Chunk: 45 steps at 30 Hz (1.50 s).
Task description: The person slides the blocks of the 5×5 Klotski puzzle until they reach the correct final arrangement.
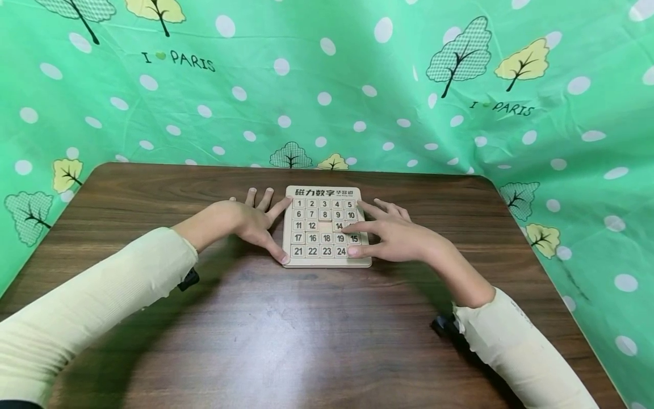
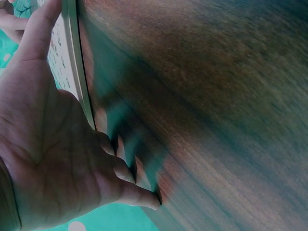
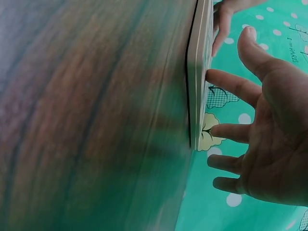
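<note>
A pale sliding number puzzle (image 1: 327, 262) lies flat on the table, its numbered tiles in rows under a printed heading. One tile space (image 1: 325, 226) in the middle row is vacant, between tiles 12 and 14. My left hand (image 1: 247, 221) is spread beside the board; its thumb touches the lower left corner and its index finger the upper left edge. Over the right side reaches my right hand (image 1: 403, 237), fingers extended. Its index fingertip touches tile 14 (image 1: 339, 226), and that finger covers the tile to the right. The right thumb is over the lower right corner.
The dark wood-grain table (image 1: 306, 341) extends around the board. A green curtain (image 1: 327, 68) with white dots and printed trees hangs behind and at the sides. Both forearms wear pale sleeves (image 1: 117, 278), with a dark device (image 1: 189, 279) under the left wrist.
</note>
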{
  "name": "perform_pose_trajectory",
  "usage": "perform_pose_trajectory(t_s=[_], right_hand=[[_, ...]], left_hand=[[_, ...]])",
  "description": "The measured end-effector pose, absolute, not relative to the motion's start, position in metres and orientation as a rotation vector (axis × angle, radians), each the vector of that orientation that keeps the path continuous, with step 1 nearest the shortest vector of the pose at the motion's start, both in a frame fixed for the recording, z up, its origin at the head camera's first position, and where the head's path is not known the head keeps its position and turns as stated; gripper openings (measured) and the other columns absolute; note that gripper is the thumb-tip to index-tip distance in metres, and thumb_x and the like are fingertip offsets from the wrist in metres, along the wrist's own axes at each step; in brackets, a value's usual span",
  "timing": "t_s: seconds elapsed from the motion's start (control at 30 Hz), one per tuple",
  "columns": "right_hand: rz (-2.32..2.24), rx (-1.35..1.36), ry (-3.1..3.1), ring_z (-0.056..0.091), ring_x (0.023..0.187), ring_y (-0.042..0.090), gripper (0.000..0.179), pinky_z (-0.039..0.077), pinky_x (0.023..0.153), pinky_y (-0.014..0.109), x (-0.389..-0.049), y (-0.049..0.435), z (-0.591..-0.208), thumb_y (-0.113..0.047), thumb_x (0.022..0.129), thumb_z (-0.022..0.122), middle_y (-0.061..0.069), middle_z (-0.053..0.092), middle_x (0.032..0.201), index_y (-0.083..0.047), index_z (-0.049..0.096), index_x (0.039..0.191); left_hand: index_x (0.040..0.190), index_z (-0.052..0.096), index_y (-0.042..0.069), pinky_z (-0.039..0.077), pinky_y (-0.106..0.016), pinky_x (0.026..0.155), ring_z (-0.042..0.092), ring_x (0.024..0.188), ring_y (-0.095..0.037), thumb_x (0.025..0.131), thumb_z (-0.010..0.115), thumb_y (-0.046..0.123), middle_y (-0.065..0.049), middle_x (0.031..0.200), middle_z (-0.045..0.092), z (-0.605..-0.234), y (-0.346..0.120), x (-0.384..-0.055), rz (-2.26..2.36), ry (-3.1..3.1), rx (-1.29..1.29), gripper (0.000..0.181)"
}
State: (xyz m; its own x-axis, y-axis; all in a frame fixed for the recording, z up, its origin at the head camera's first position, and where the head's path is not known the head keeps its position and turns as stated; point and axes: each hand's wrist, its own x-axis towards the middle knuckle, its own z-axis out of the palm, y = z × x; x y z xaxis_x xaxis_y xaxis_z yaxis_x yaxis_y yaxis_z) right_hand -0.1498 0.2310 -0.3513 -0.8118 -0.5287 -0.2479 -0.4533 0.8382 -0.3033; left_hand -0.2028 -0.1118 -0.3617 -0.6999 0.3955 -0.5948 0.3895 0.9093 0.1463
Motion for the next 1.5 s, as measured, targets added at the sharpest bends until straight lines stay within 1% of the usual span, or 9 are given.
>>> perform_pose_trajectory(t_s=[0.27,0.4,0.47,0.63,0.8,1.0,1.3,1.5], right_hand=[[-0.324,-0.770,2.681,0.014,0.172,0.061,0.069,0.013,0.129,0.088,-0.154,0.223,-0.354,-0.081,0.101,0.063,0.019,0.023,0.189,-0.043,0.066,0.158],[-0.314,-0.800,2.675,0.018,0.170,0.062,0.071,0.017,0.128,0.089,-0.157,0.216,-0.358,-0.085,0.099,0.060,0.019,0.024,0.188,-0.045,0.064,0.159],[-0.305,-0.808,2.669,0.018,0.170,0.062,0.069,0.018,0.128,0.088,-0.158,0.213,-0.359,-0.081,0.101,0.062,0.020,0.023,0.188,-0.045,0.064,0.159],[-0.295,-0.795,2.659,0.015,0.173,0.058,0.062,0.014,0.132,0.086,-0.156,0.212,-0.354,-0.068,0.105,0.069,0.018,0.020,0.190,-0.043,0.063,0.161],[-0.304,-0.755,2.682,0.015,0.173,0.059,0.060,0.013,0.131,0.086,-0.153,0.229,-0.351,-0.062,0.106,0.072,0.019,0.021,0.189,-0.040,0.064,0.161],[-0.320,-0.660,2.694,0.013,0.172,0.060,0.058,0.013,0.130,0.087,-0.148,0.246,-0.342,-0.064,0.105,0.072,0.021,0.021,0.189,-0.038,0.069,0.156],[-0.290,-0.723,2.658,0.016,0.171,0.062,0.063,0.015,0.129,0.089,-0.152,0.237,-0.350,-0.066,0.106,0.069,0.022,0.022,0.188,-0.039,0.062,0.163],[-0.261,-0.750,2.670,0.017,0.171,0.062,0.062,0.015,0.129,0.088,-0.153,0.229,-0.351,-0.063,0.106,0.070,0.021,0.023,0.188,-0.039,0.063,0.162]], left_hand=[[0.178,-0.026,0.035,0.001,-0.091,0.129,-0.020,0.171,-0.059,0.077,0.073,0.099,-0.025,0.185,-0.027,-0.361,-0.112,-0.204,0.001,2.415,0.556,0.155],[0.178,-0.025,0.034,0.001,-0.091,0.129,-0.021,0.171,-0.059,0.077,0.073,0.099,-0.025,0.185,-0.027,-0.361,-0.112,-0.205,0.000,2.414,0.556,0.155],[0.178,-0.025,0.034,0.001,-0.091,0.129,-0.021,0.171,-0.059,0.077,0.072,0.099,-0.025,0.185,-0.027,-0.360,-0.112,-0.205,0.001,2.413,0.558,0.155],[0.178,-0.026,0.035,-0.001,-0.090,0.130,-0.022,0.171,-0.058,0.077,0.072,0.100,-0.024,0.185,-0.028,-0.360,-0.112,-0.204,0.007,2.409,0.557,0.154],[0.177,-0.027,0.036,-0.002,-0.090,0.130,-0.023,0.170,-0.058,0.077,0.072,0.100,-0.024,0.185,-0.028,-0.361,-0.112,-0.204,0.015,2.410,0.559,0.155],[0.177,-0.027,0.036,-0.002,-0.091,0.129,-0.023,0.170,-0.058,0.077,0.072,0.100,-0.024,0.185,-0.029,-0.362,-0.113,-0.204,0.012,2.411,0.553,0.155],[0.177,-0.026,0.036,-0.001,-0.090,0.130,-0.021,0.171,-0.058,0.076,0.072,0.100,-0.024,0.185,-0.027,-0.362,-0.113,-0.204,0.008,2.417,0.554,0.155],[0.178,-0.025,0.036,-0.001,-0.091,0.129,-0.021,0.171,-0.058,0.076,0.073,0.100,-0.024,0.185,-0.028,-0.362,-0.113,-0.204,0.013,2.419,0.557,0.155]])
